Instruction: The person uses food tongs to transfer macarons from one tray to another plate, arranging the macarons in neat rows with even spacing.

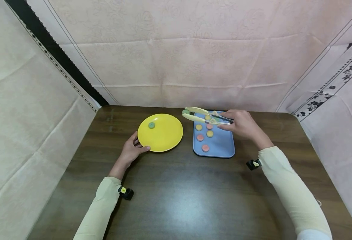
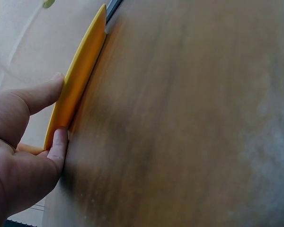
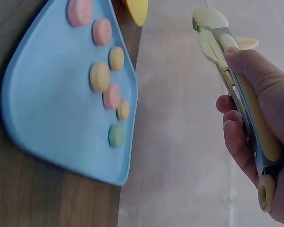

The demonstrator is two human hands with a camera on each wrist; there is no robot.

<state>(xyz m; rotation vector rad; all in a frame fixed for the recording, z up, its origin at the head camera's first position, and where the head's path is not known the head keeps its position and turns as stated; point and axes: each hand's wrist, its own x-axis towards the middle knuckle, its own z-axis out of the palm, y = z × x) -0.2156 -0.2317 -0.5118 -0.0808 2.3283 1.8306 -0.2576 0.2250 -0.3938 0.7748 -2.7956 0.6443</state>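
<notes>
My left hand (image 1: 132, 150) grips the near left rim of a yellow plate (image 1: 165, 136), thumb at the top edge and fingers underneath, as the left wrist view shows. One green macaron (image 1: 151, 125) lies on the plate's upper left. In my right hand (image 1: 241, 124) is a pair of cream-tipped tongs (image 1: 198, 119), raised over the far end of a blue tray (image 1: 221, 146). The tongs' tips pinch another green macaron (image 1: 185, 112), partly hidden by them. Pink macarons (image 3: 79, 12), yellow macarons (image 3: 100, 76) and a green macaron (image 3: 116, 135) lie on the tray.
Plate and tray sit side by side on a dark wooden table (image 1: 169, 193), with a narrow gap between them. Pale patterned cloth (image 1: 194, 66) hangs behind the table's far edge and at both sides.
</notes>
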